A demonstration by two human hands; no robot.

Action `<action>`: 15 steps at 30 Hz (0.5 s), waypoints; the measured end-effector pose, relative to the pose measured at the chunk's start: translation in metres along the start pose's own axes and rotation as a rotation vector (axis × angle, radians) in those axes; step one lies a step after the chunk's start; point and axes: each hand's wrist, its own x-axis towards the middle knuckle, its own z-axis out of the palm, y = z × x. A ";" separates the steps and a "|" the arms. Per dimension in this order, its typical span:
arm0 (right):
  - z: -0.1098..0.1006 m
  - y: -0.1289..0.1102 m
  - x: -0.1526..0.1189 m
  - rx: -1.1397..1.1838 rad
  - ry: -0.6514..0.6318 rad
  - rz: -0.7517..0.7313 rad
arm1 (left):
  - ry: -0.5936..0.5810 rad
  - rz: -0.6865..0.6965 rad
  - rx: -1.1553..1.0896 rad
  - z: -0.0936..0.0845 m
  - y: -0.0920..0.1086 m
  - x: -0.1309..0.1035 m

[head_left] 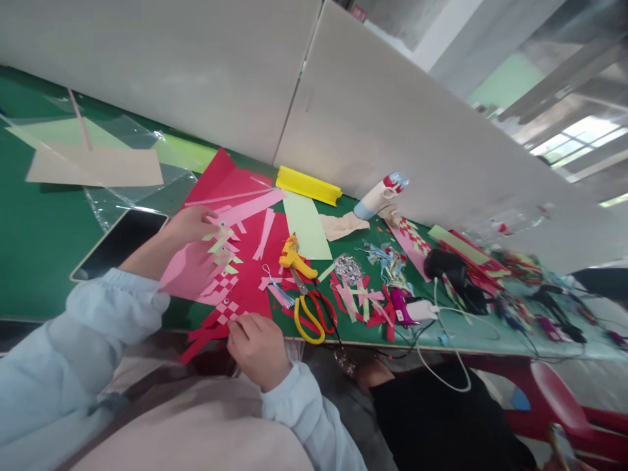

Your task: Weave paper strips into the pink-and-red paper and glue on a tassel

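Note:
My left hand (193, 232) reaches across pink paper (184, 271), its fingers stretched out against small woven paper fish (226, 252) in pink and light green. Small round eyes show on some of them. Lower down, a red-and-pink woven paper fish (224, 309) lies near the table edge, with red strips trailing off it. My right hand (258, 347) is closed at its right edge, fingertips pinching the paper. Large red sheets (252, 261) lie beneath the work, and loose pink strips (265, 232) rest on them.
Right of my hands lie a yellow glue gun (297, 256) and scissors (314, 314). Paper scraps (363, 297), a bottle (380, 196) and a white cable (461, 356) lie farther right. A phone (120, 245) rests at left. A person's dark-clothed leg (441, 412) is beside me.

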 end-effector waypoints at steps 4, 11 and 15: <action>-0.003 0.000 -0.002 0.003 0.017 0.038 | 0.011 -0.036 -0.002 -0.010 0.008 -0.007; -0.012 -0.001 -0.002 0.050 0.088 0.102 | 0.126 -0.015 0.032 -0.023 0.020 -0.022; -0.014 -0.003 -0.001 0.098 0.126 0.190 | 0.200 0.019 0.091 -0.032 0.027 -0.033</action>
